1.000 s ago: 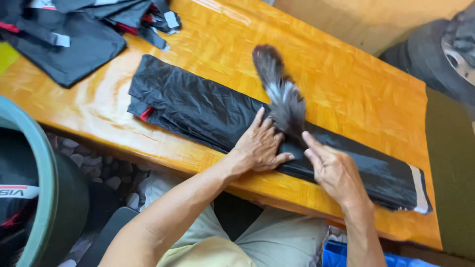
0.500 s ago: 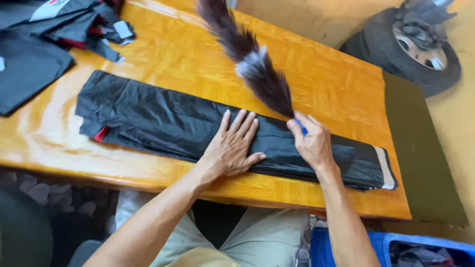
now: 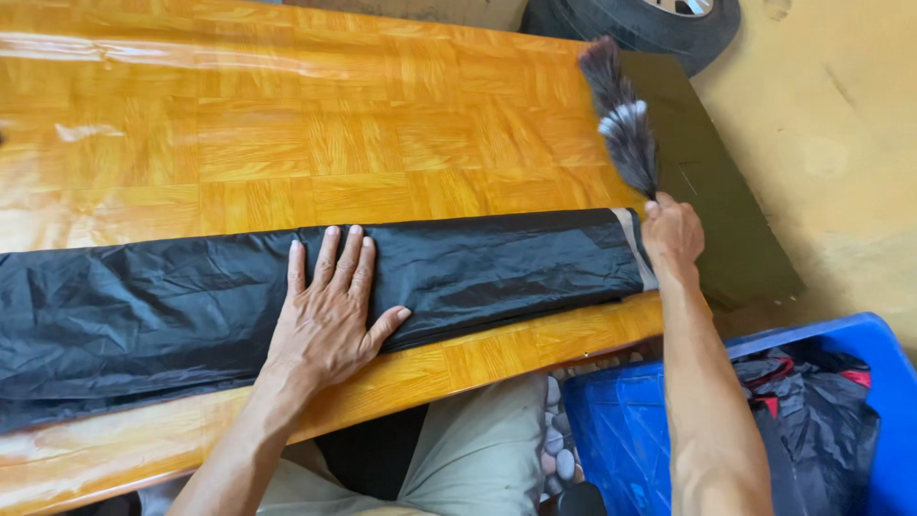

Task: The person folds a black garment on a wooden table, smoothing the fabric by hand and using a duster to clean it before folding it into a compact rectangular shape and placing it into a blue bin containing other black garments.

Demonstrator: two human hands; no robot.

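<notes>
Your left hand lies flat, fingers spread and slightly apart, palm down on the long folded strip of shiny black fabric, pressing it onto the glossy orange wooden table. The fabric runs out to both sides of that hand: leftward it goes past the edge of the view, and rightward it reaches across to your other hand, ending in a pale band at its short edge. Your right hand is closed around the handle of a dark grey and white feather duster, fist sitting right at that pale end of the fabric near the table's corner. The plumes rise up and away from the fist, tilted a little toward your left hand's side, over the bare tabletop. Below your right forearm, beside your knee, stands a blue plastic bin with dark cloth heaped inside. Beyond the duster's tip, past the table's far edge, part of a black rubber tyre shows.
</notes>
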